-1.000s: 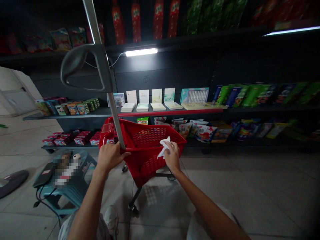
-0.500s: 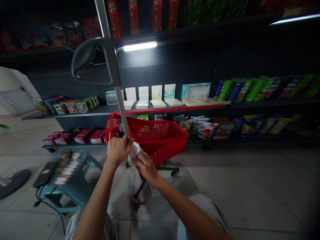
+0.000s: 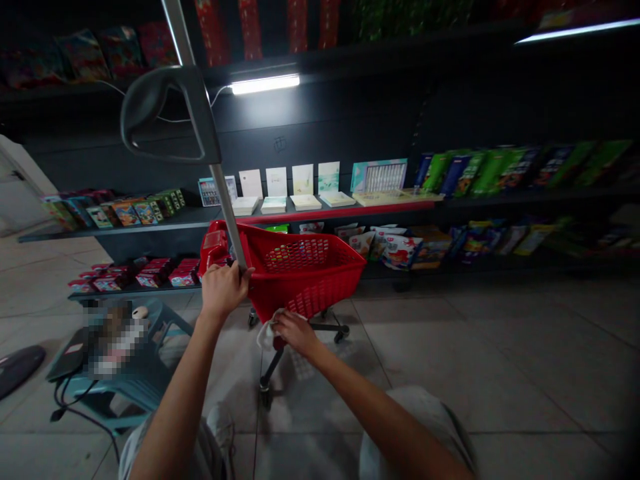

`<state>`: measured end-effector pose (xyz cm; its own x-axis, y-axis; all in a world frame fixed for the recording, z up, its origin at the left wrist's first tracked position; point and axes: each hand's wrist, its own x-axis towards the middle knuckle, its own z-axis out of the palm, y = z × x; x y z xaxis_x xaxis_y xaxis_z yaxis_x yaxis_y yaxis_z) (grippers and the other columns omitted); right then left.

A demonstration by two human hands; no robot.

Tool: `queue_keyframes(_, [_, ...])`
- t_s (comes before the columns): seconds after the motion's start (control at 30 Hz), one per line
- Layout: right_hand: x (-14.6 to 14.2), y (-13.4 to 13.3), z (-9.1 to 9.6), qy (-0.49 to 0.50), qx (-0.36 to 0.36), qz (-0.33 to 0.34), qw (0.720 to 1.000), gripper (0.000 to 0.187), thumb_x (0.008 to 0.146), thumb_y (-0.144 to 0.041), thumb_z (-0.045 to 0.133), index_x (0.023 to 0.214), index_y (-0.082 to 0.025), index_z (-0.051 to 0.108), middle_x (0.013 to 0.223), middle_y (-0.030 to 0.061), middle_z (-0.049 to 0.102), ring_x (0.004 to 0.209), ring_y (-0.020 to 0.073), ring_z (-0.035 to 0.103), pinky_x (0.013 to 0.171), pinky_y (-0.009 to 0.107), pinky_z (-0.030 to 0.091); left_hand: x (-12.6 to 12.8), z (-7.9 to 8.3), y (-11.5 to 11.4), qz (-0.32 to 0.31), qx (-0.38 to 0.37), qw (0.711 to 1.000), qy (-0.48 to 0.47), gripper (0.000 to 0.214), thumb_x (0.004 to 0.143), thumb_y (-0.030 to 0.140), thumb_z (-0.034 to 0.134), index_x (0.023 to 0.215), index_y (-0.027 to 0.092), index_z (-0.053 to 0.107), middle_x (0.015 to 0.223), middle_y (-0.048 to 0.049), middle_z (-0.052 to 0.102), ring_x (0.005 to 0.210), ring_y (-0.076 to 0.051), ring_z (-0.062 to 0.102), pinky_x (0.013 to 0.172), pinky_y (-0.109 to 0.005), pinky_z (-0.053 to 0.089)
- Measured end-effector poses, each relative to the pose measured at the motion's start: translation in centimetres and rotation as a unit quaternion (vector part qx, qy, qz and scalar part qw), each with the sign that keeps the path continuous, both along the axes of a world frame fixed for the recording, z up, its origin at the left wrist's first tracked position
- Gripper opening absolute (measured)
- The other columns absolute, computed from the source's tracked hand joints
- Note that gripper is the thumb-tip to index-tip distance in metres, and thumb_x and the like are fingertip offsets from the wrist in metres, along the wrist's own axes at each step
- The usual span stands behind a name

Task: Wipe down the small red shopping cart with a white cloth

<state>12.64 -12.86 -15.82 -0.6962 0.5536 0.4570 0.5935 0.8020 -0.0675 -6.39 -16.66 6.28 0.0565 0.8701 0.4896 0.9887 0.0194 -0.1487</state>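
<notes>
A small red shopping cart (image 3: 310, 290) with a perforated basket stands on wheels before me. A metal pole (image 3: 229, 207) with a looped grey handle (image 3: 200, 123) rises at the cart's near left corner. My left hand (image 3: 223, 287) is closed around the pole's lower part, beside the basket's rim. Lower and to the right, my right hand (image 3: 296, 331) pinches a white cloth (image 3: 267, 333) against the underside of the basket, near the frame leg. Part of the cloth hangs loose to the left of the fingers.
Behind the cart are dark shelves (image 3: 200, 215) with books (image 3: 276, 190), snack bags (image 3: 400, 250) and small boxes (image 3: 135, 212). A blue-green plastic stool (image 3: 125, 387) at the left bears a black device (image 3: 70, 353) with cables. A round dark base (image 3: 23, 368) lies on the tiled floor.
My right hand has moved down with the cloth, from beside the pole to the basket's underside. My left hand stays on the pole. The view has shifted slightly right.
</notes>
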Motion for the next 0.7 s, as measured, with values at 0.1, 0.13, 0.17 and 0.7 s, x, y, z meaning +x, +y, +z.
queue_keyframes(0.1, [2.9,1.5,3.5,0.108,-0.006,-0.064,0.992,0.028,0.092,-0.009,0.059,0.112,-0.023,0.073,0.121,0.0054,0.066,0.120,0.0221,0.055,0.103,0.035,0.052,-0.5,-0.1,0.2,-0.012,0.002,1.000,0.000,0.055,0.101,0.055,0.030,0.094,0.017,0.069,0.085,-0.0152,0.075,0.085,-0.030,0.070,0.081,-0.037,0.040])
queue_keyframes(0.13, [4.0,2.0,4.5,0.137,-0.009,-0.089,0.986,0.033,0.090,-0.007,0.058,0.115,-0.024,0.072,0.124,0.0056,0.065,0.120,0.0222,0.054,0.103,0.035,0.052,-0.6,-0.1,0.2,-0.014,0.005,1.000,-0.001,0.055,0.101,0.056,0.029,0.092,0.018,0.069,0.084,-0.0149,0.075,0.085,-0.030,0.070,0.082,-0.037,0.040])
queue_keyframes(0.17, [5.1,2.4,5.3,0.158,-0.012,-0.109,0.981,0.036,0.089,-0.006,0.057,0.117,-0.024,0.072,0.126,0.0056,0.064,0.121,0.0226,0.053,0.103,0.036,0.052,-0.7,-0.1,0.2,-0.013,0.008,1.000,-0.001,0.055,0.101,0.056,0.029,0.091,0.018,0.068,0.084,-0.0147,0.075,0.086,-0.030,0.069,0.083,-0.037,0.040])
queue_keyframes(0.7, [13.7,10.5,0.9,0.474,-0.023,-0.435,0.765,0.056,0.082,-0.019,0.037,0.132,-0.009,0.059,0.109,0.0166,0.067,0.103,0.0279,0.061,0.096,0.041,0.047,-0.6,-0.5,0.0,-0.022,0.037,0.999,-0.022,0.056,0.098,0.057,0.033,0.086,0.018,0.070,0.081,-0.0137,0.075,0.082,-0.027,0.069,0.085,-0.037,0.042])
